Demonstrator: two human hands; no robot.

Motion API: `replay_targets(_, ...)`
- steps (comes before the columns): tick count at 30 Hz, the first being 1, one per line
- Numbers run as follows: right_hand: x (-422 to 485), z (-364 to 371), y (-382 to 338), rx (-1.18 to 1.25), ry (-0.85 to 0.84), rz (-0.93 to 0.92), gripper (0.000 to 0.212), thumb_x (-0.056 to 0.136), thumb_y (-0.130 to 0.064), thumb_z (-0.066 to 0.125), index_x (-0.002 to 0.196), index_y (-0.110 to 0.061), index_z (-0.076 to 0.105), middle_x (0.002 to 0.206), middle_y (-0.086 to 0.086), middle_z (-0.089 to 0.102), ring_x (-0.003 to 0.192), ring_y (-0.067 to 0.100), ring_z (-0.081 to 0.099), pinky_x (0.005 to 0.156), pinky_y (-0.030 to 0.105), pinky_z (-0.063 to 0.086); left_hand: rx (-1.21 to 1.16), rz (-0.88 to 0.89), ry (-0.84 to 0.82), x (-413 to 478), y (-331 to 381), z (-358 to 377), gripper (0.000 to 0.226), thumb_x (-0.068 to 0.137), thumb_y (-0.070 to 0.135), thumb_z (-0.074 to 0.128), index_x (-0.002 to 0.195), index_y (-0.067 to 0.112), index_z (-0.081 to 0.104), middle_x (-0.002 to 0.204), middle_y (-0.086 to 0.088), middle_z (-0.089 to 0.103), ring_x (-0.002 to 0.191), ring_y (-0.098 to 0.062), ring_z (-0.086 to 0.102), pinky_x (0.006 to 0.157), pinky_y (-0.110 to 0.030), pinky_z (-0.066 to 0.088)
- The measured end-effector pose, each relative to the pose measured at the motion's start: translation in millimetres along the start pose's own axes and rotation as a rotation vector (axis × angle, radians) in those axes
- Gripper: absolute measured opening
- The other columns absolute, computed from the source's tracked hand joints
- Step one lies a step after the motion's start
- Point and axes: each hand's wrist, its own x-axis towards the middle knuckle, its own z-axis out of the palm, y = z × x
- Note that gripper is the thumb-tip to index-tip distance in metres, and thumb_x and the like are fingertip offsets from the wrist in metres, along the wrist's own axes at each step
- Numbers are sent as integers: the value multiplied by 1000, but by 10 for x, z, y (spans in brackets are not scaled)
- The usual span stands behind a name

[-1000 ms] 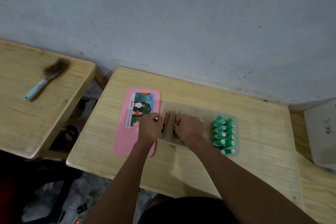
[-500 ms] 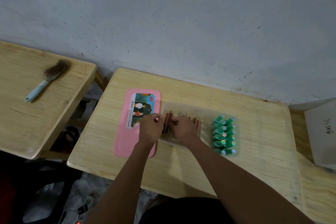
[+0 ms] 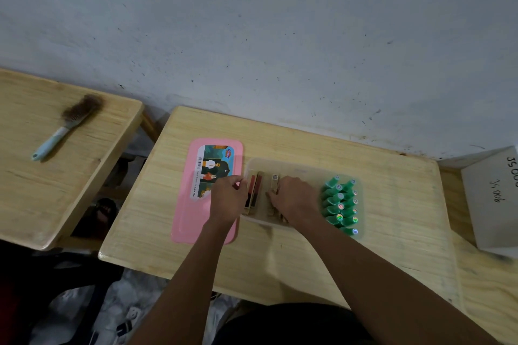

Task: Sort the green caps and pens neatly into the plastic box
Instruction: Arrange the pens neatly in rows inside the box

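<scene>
A clear plastic box [image 3: 301, 166] sits on the middle wooden table. Several green caps [image 3: 340, 204] lie packed in rows at its right end. Dark red-brown pens [image 3: 253, 190] lie lengthwise at its left end, with tan pens [image 3: 275, 180] beside them. My left hand [image 3: 227, 199] rests at the box's left rim, its fingers pinched on the edge. Inside the box, my right hand [image 3: 294, 199] has its fingers curled over the tan pens and hides most of them.
A pink lid [image 3: 193, 218] with a picture label lies flat just left of the box. A brush [image 3: 67, 126] with a light blue handle lies on the separate table at left. A white box [image 3: 493, 199] with writing stands at the right edge. The wall runs behind the tables.
My right hand has shifted a little to the right, over the tan pens that showed beside it half a second ago. My left hand stays at the box's left rim.
</scene>
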Motion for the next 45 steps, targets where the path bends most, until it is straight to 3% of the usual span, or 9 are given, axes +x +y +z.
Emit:
replay_targets(7,-5,-19,-145,69,-28,58,35,89,-49,54,91,-16,66,91,4,71,88,25,66,70,31,44,0,0,3,1,4,8,27,95,16,54,116,5,66,86,-2,64,66,-1,54,55,-9,35)
replay_targets(10,-11,-16,-58,333,-60,179,47,82,-59,52,69,-16,68,68,1,69,68,21,67,65,29,52,7,2,-3,6,0,3,26,95,16,54,114,5,67,83,-2,65,64,-1,54,53,-8,35)
replay_targets(14,-72,-90,146,760,-114,213,45,86,-43,56,55,-12,57,51,0,53,48,15,49,54,25,35,2,2,4,9,0,4,26,95,16,55,114,5,67,82,-1,63,65,0,54,53,-11,36)
replay_targets(19,-101,-100,227,1308,-288,318,33,94,-25,48,79,-6,69,69,8,63,60,19,55,63,34,44,9,15,1,9,13,1,26,94,16,55,114,4,67,89,-9,69,69,-8,56,55,-11,37)
replay_targets(25,-207,-125,171,1628,-460,363,27,101,-34,42,103,-13,58,58,-6,48,46,9,34,44,23,24,7,18,7,-3,17,-3,27,94,15,56,115,2,66,87,-8,66,73,-11,56,54,-12,37)
replay_targets(31,-203,-119,56,1332,-335,307,32,99,-35,42,88,-12,61,66,1,54,57,15,47,51,28,35,2,18,10,-5,19,-6,26,94,15,56,114,3,67,84,-6,65,66,-6,54,53,-11,36)
replay_targets(36,-99,5,-115,1046,-276,287,40,95,-42,54,68,-14,56,55,1,46,47,14,41,46,24,30,-8,13,8,-12,30,-5,25,94,14,55,113,3,68,92,-10,70,73,-11,57,54,-10,36)
replay_targets(42,10,113,-274,912,-171,290,41,94,-19,54,55,-12,53,51,3,49,45,15,46,45,23,34,2,19,18,-16,21,-3,27,94,15,56,116,4,66,100,-12,70,81,-12,58,55,-9,36)
replay_targets(45,18,112,-313,911,-210,310,31,91,-17,56,62,-7,58,53,4,50,46,16,44,48,25,35,0,26,23,-15,20,1,26,94,15,56,115,4,67,98,-12,70,81,-12,58,56,-10,37)
